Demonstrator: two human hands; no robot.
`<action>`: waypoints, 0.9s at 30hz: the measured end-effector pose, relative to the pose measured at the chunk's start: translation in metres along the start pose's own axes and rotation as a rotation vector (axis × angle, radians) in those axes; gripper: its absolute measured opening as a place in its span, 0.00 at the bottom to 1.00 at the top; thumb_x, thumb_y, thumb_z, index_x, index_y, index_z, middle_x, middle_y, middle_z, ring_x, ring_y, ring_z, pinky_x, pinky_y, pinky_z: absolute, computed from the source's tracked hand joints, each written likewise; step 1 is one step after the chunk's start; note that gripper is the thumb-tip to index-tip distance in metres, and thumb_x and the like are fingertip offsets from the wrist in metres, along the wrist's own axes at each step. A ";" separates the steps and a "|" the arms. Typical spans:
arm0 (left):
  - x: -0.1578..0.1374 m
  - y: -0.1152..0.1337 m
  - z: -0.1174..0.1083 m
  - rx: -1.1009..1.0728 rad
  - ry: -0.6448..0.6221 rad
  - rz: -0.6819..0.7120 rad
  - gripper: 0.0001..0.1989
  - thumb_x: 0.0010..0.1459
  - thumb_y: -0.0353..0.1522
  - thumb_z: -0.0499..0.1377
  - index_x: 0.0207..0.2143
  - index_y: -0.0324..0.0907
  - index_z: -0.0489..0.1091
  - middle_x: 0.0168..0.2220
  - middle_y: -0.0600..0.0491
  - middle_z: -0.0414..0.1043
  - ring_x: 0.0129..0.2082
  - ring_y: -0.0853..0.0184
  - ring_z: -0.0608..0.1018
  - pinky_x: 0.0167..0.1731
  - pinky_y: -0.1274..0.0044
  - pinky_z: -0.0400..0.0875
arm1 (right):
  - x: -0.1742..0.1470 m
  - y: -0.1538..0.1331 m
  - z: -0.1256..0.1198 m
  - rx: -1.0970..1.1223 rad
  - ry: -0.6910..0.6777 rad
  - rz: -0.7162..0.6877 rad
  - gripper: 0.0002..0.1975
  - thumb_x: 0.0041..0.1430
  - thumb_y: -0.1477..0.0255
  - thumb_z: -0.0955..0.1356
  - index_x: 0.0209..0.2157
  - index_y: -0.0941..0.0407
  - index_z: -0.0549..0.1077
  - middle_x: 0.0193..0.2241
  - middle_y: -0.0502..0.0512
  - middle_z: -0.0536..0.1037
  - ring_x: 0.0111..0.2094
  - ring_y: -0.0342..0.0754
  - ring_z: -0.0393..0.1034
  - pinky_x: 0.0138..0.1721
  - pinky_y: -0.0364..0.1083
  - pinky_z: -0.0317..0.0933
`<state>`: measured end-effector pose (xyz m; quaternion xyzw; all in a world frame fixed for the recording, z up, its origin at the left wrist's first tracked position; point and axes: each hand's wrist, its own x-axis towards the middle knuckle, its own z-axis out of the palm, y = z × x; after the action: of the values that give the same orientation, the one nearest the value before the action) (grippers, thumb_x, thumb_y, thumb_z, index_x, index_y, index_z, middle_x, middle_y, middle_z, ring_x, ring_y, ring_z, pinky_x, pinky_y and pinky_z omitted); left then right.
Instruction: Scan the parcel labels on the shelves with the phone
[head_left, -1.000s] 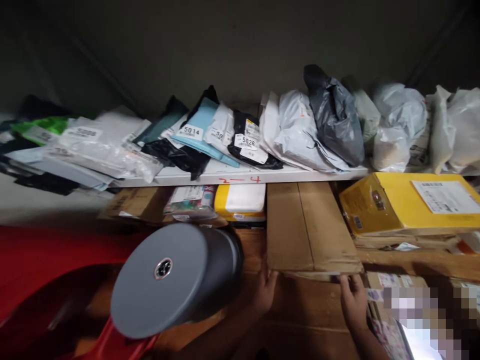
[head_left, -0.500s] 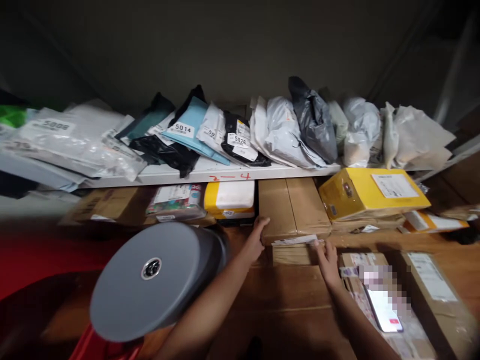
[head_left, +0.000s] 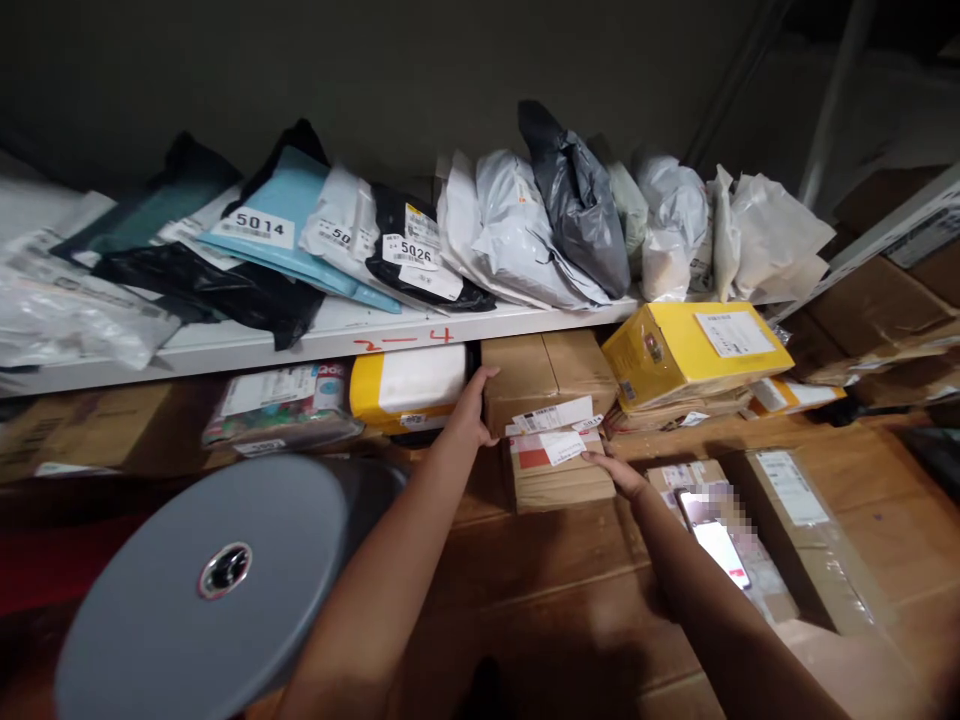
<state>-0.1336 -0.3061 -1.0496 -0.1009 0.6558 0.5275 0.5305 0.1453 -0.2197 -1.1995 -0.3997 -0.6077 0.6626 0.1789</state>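
Observation:
A brown cardboard box point(head_left: 551, 365) sits under the shelf on top of a lower cardboard box point(head_left: 562, 485). My left hand point(head_left: 474, 408) grips the upper box's left side, fingers over its top edge and thumb low. White labels point(head_left: 553, 415) cover the upper box's front edge. Below them, a white paper label point(head_left: 562, 447) lies against the lower box's red-and-white front. My right hand point(head_left: 619, 472) has its fingertips closed at this label's right edge, by the lower box's right corner. Whether the label is loose or stuck is unclear.
A white shelf point(head_left: 420, 335) above holds bagged parcels point(head_left: 517, 220). To the right are a yellow box point(head_left: 690, 350) and a lit phone point(head_left: 720, 550) on a parcel. A yellow-and-white package point(head_left: 420, 385) stands left. A large grey round lid point(head_left: 202, 600) fills the lower left.
The view has shifted right and closer. More of the lower box's front and its labels now shows. My right hand has moved from the upper box's front corner down to the paper label.

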 end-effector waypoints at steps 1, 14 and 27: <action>0.004 0.005 0.003 -0.014 0.021 -0.032 0.21 0.44 0.52 0.63 0.30 0.45 0.66 0.24 0.54 0.68 0.34 0.57 0.76 0.37 0.64 0.71 | 0.000 -0.001 0.000 -0.013 -0.008 -0.013 0.29 0.54 0.53 0.72 0.51 0.57 0.75 0.45 0.59 0.83 0.48 0.58 0.77 0.53 0.61 0.68; 0.034 0.037 0.025 -0.110 0.085 -0.008 0.20 0.47 0.50 0.63 0.26 0.43 0.65 0.22 0.54 0.68 0.37 0.55 0.77 0.44 0.62 0.69 | -0.023 -0.044 0.048 -0.736 0.143 -0.395 0.22 0.61 0.66 0.67 0.55 0.60 0.71 0.56 0.71 0.72 0.60 0.66 0.61 0.63 0.65 0.54; 0.048 0.058 0.038 -0.126 0.135 -0.015 0.23 0.54 0.53 0.58 0.26 0.42 0.65 0.25 0.52 0.69 0.35 0.57 0.77 0.42 0.62 0.70 | 0.040 -0.052 0.098 -1.188 0.081 -0.474 0.31 0.66 0.64 0.64 0.63 0.70 0.62 0.62 0.77 0.66 0.64 0.69 0.56 0.64 0.64 0.50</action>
<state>-0.1713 -0.2309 -1.0499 -0.1743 0.6547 0.5557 0.4818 0.0346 -0.2455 -1.1678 -0.3102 -0.9359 0.1394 0.0915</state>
